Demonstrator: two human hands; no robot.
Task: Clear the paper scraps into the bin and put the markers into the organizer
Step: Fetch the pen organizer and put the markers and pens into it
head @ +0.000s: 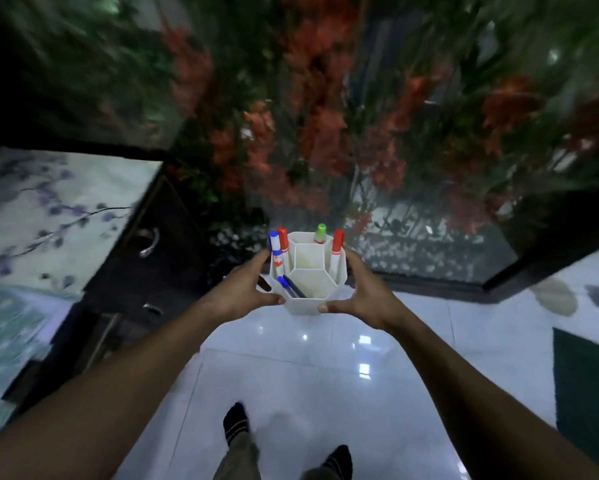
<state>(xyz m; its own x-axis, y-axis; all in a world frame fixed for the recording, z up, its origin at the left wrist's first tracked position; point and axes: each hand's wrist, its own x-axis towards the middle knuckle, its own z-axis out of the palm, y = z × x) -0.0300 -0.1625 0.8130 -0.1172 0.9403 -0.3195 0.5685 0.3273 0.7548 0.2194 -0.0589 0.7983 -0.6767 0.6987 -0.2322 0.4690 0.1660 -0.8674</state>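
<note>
I hold a white organizer (308,284) with hexagonal compartments in the air in front of me, above the floor. My left hand (244,289) grips its left side and my right hand (358,292) grips its right side. Markers stand in its outer compartments: a blue-capped one (274,245) and a red-capped one (283,240) at the left, a green-capped one (321,233) at the back, a red-capped one (337,245) at the right. A blue-capped marker (286,285) and a dark pen lean in the front-left compartment. No paper scraps or bin are in view.
A white glossy tile floor (308,358) lies below, with my socked feet on it. A table with a floral cloth (48,216) and a dark cabinet with handles (149,242) stand at the left. Red and green plants (325,133) fill the back. A dark green mat (585,386) lies at the right.
</note>
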